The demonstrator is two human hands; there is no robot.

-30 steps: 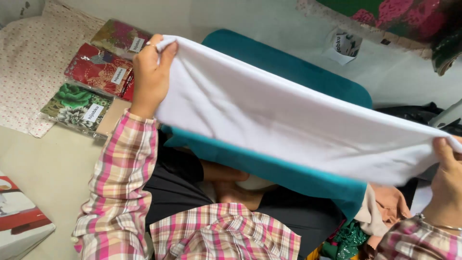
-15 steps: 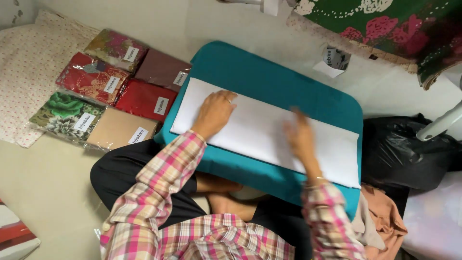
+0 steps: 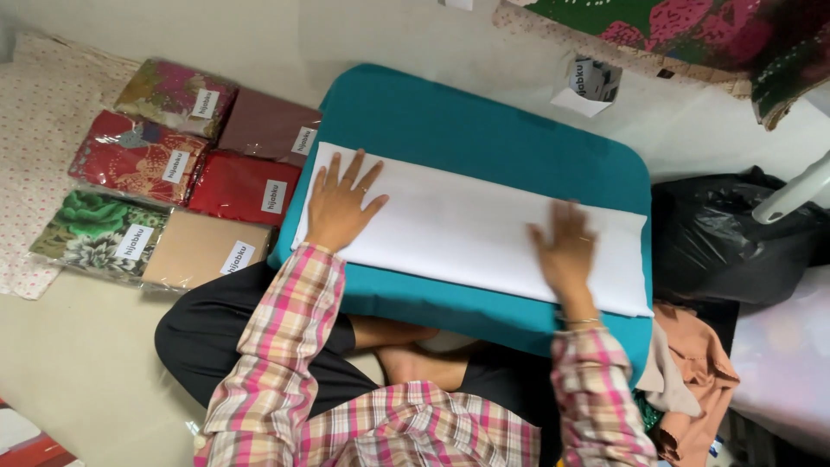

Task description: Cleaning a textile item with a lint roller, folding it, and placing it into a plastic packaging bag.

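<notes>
1. While the person sits cross-legged on the floor, a teal cushion (image 3: pixel 484 130) lies across the lap; taken as landmark.
2. Folded white cloth (image 3: pixel 467 229) lies flat along the cushion's near half, nearly edge to edge.
3. Left of the cushion: six flat clear-wrapped fabric packs in three rows of two, each with a small white rectangular label.
   - Far row: floral pink-green pack (image 3: pixel 177 95); maroon pack (image 3: pixel 268 130) touching the cushion's edge.
   - Middle row: red patterned pack (image 3: pixel 138 160); plain red pack (image 3: pixel 242 186) just beside the cushion.
   - Near row: green floral pack (image 3: pixel 99 238); tan pack (image 3: pixel 203 251).
4. Beyond the cushion's far right corner: small white tag (image 3: pixel 592 82) with dark print on the floor.
5. Right of the cushion: black plastic bag (image 3: pixel 735 238); peach cloth (image 3: pixel 692 363) at the near right corner.
6. Left hand (image 3: pixel 339 203): palm down, fingers spread, pressed flat on the cloth's left end. Gripping nothing.
7. Right hand (image 3: pixel 566 251): palm down on the cloth's right part, fingers blurred, extended. Nothing clasped.
8. Both sleeves pink plaid, forearms reaching forward over the cushion's near edge.
</notes>
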